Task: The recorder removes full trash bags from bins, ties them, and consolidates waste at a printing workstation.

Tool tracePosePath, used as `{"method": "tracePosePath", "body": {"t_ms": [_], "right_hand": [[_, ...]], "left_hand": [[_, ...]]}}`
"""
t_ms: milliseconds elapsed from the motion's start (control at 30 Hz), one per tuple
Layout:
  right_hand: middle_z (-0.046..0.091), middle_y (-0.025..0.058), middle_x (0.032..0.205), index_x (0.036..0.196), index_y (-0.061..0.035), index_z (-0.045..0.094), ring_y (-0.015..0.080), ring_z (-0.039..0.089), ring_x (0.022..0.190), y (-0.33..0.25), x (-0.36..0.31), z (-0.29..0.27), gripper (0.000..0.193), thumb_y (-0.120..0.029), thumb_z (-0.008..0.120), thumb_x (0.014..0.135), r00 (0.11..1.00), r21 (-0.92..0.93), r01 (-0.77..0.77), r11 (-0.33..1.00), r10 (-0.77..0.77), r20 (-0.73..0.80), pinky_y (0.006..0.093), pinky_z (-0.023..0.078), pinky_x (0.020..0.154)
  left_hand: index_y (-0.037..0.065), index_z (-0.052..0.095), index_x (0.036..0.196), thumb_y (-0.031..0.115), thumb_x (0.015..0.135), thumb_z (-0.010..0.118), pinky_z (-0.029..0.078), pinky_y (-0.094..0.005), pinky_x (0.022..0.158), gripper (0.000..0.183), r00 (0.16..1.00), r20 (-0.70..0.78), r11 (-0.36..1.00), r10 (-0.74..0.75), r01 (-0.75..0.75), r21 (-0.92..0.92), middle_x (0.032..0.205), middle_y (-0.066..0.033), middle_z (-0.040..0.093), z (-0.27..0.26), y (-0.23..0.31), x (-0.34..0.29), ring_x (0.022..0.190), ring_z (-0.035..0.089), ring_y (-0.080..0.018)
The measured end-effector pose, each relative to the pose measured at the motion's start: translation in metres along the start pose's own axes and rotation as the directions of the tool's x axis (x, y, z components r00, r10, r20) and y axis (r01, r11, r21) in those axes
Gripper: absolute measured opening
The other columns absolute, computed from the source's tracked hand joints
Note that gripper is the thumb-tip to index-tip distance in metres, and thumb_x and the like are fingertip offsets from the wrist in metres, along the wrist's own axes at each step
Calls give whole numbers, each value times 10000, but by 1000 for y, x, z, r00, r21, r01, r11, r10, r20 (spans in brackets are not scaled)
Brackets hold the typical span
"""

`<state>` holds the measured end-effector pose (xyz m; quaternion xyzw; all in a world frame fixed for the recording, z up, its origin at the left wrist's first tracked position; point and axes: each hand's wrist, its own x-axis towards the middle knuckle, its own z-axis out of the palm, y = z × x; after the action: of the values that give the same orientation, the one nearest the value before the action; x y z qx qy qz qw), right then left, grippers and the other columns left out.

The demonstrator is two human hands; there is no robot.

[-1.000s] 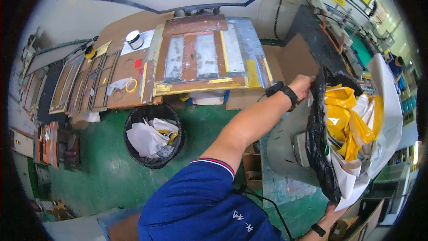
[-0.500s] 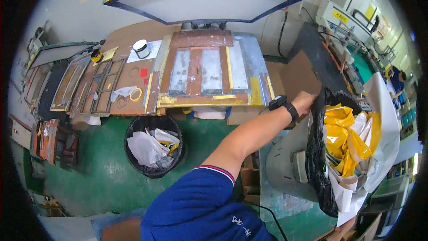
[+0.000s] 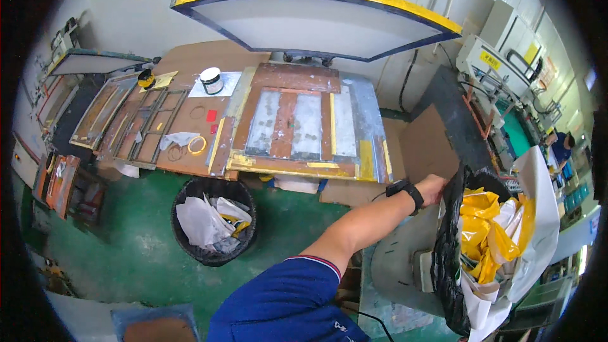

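Observation:
My left arm stretches across to the right, with a dark watch on the wrist. My left hand (image 3: 431,190) is closed on the far left edge of a large grey trash bin (image 3: 400,259); its fingertips are partly hidden behind the rim. A black bag (image 3: 448,259) lines the bin and folds over its edge. Crumpled yellow plastic (image 3: 484,231) and white sheets fill it, and one large white sheet (image 3: 538,215) sticks up at the right side. My right hand is out of the picture.
A smaller black-lined bin (image 3: 190,245) with scrap paper stands on the green floor (image 3: 120,228). Behind it is a worktable (image 3: 183,166) with a printing bed (image 3: 291,126), a tilted yellow-edged screen frame (image 3: 316,22), a white tub (image 3: 211,82) and a tape roll (image 3: 197,145). Another person (image 3: 561,147) is far right.
My view has tilted, so the table and the grey bin sit lower. My left hand keeps its hold on the bin's edge. A hand below the bin at lower right has gone out of view.

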<state>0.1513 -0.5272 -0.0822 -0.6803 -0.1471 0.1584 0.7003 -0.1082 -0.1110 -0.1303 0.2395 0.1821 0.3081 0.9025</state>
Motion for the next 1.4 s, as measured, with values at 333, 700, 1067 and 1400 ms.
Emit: {"method": "tracePosePath", "body": {"t_ms": [333, 700, 1067, 1400], "right_hand": [[648, 139, 980, 1122, -61, 606, 165, 600, 885, -14, -5, 4, 351, -320, 591, 886, 997, 45, -74, 996, 74, -6, 291, 458, 823], [664, 146, 955, 1099, -93, 632, 162, 612, 887, -10, -57, -123, 317, -346, 565, 920, 917, 22, -327, 945, 323, -233, 301, 458, 845], [603, -16, 873, 986, -83, 639, 18, 528, 690, -134, -23, -36, 157, -215, 619, 903, 988, 458, 99, 883, -34, -148, 128, 454, 552], [489, -38, 569, 756, -151, 533, 64, 427, 417, -195, 17, -40, 214, -276, 670, 861, 966, 384, 180, 906, -89, -243, 195, 322, 362]], "left_hand": [[53, 568, 886, 188, 889, 481, 374, -328, 459, 160, 982, -168, 962, 83, -35, 272, 709, -72, 524, -1, 15, 9, 568, 507, -186], [63, 549, 746, 263, 878, 500, 312, -302, 370, 244, 998, -47, 972, 28, -16, 234, 571, -41, 475, 7, 49, 21, 446, 433, -151], [36, 489, 862, 171, 931, 483, 467, -282, 525, 151, 987, -55, 986, 150, -145, 84, 698, -90, 551, 78, 98, -4, 575, 521, -192], [-31, 479, 1172, 33, 865, 592, 520, -253, 609, 333, 951, 273, 904, 147, -241, 352, 845, -78, 608, 117, 82, -34, 670, 586, -140]]}}
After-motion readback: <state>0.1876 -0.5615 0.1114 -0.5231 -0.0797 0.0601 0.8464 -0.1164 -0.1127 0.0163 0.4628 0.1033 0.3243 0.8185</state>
